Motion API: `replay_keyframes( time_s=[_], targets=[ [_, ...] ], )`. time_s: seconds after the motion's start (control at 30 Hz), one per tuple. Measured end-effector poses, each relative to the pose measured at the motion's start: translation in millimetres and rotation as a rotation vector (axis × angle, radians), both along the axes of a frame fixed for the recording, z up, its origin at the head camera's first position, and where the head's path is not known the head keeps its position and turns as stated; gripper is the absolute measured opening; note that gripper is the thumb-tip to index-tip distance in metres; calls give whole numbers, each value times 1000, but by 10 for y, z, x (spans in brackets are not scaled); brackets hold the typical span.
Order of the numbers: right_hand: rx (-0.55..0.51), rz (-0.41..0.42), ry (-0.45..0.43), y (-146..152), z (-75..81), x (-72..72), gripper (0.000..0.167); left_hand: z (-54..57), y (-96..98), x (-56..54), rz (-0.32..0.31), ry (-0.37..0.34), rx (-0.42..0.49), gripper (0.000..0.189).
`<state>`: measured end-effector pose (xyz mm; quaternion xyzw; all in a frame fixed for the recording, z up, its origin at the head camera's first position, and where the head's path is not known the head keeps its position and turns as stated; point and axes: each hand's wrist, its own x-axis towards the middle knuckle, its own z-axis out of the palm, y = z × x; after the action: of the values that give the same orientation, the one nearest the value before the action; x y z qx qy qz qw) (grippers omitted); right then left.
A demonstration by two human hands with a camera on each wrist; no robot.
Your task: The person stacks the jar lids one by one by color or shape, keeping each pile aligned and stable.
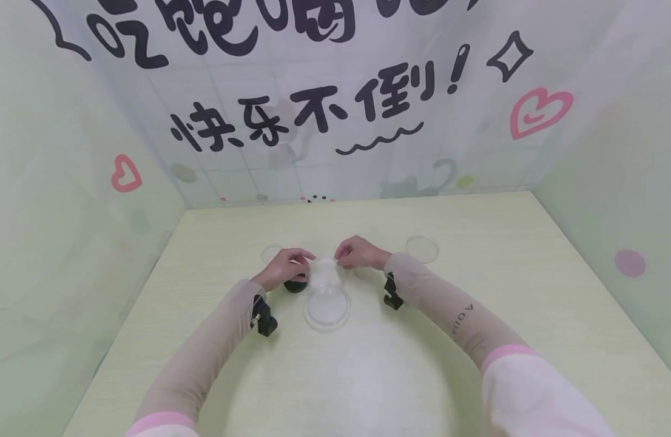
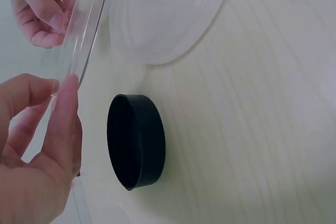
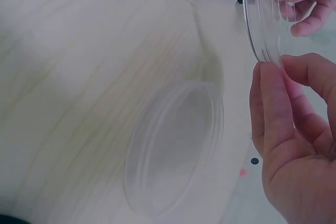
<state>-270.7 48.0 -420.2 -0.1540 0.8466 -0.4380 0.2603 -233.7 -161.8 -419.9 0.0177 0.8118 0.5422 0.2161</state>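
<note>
From the head view I see my left hand [image 1: 285, 265] and right hand [image 1: 359, 252] meeting over the middle of the worktop [image 1: 477, 315], both pinching one clear dish [image 1: 326, 270] held off the surface between them. A second dish [image 1: 327, 308] lies just near of it, a third [image 1: 422, 249] sits to the right and far, and a black cap [image 1: 295, 285] lies under my left hand.

On the left wrist view, my left grip [image 2: 39, 145] pinches the dish rim [image 2: 84, 35] narrowly, thumb and finger on its edge; the cap [image 2: 137, 141] rests beside it.

On the right wrist view, my right grip [image 3: 294, 145] pinches the opposite rim [image 3: 262, 19], with another dish [image 3: 176, 145] lying on the worktop nearby.
</note>
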Motion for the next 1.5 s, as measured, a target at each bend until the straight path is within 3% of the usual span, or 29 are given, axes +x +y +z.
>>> replay_keyframes(
  time_s=[0.47,0.7,1.2,1.5],
  targets=[
    [30,124,-11,13,-80,57,9,-18,-22,82,-128,-38,-19,30],
    [42,152,-26,9,-90,98,11,-65,-25,94,-131,-75,-45,29],
    [34,173,-43,-2,-107,172,13,-149,-81,120,-168,-45,-20,27],
    [24,235,-57,37,-143,144,7,-145,-58,152,-169,-32,-35,26]
  ],
)
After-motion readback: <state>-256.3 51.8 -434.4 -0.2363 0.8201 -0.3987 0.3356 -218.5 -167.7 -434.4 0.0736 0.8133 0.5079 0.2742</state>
